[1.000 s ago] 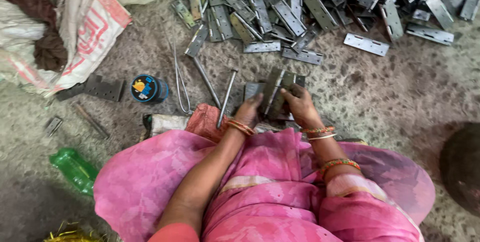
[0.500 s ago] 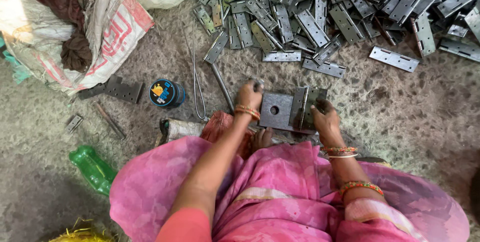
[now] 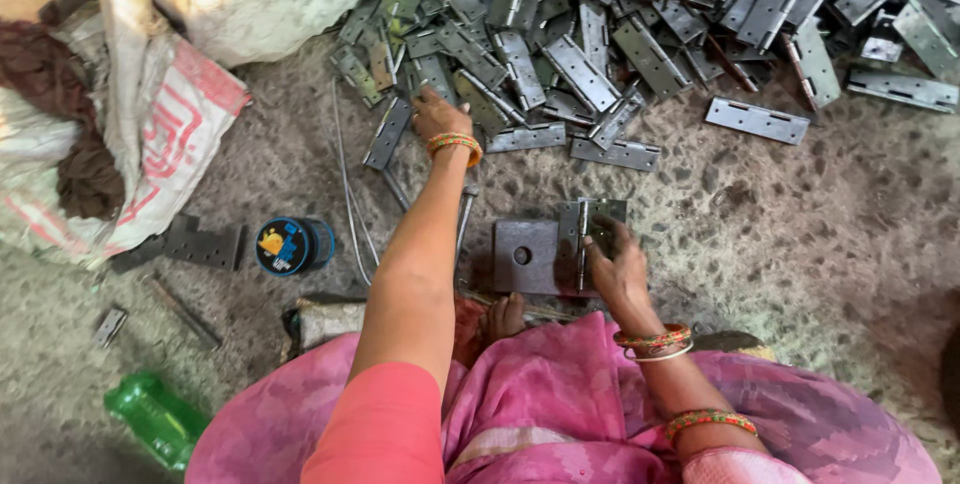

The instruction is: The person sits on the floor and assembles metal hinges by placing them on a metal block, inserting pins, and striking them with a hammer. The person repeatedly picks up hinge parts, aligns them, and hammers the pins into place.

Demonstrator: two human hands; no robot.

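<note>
Two hands apart: my left hand (image 3: 437, 114) reaches the hinge pile (image 3: 640, 24) ahead; my right hand (image 3: 615, 264) pins an upright hinge (image 3: 590, 229) on the block (image 3: 525, 256).

Dull grey metal hinges (image 3: 640, 34) heaped on a rough, gritty floor (image 3: 800, 234); a matt steel block (image 3: 525, 256), glossy green plastic bottle (image 3: 155, 419), coarse woven sack (image 3: 170, 134) and soft pink cloth (image 3: 560, 414).

Single head-worn view, looking steeply down from above the lap, fairly near. Faces forward over the square steel block (image 3: 527, 256) toward the hinge pile (image 3: 640, 34) beyond it; white sack (image 3: 150, 134) left of block.
</note>
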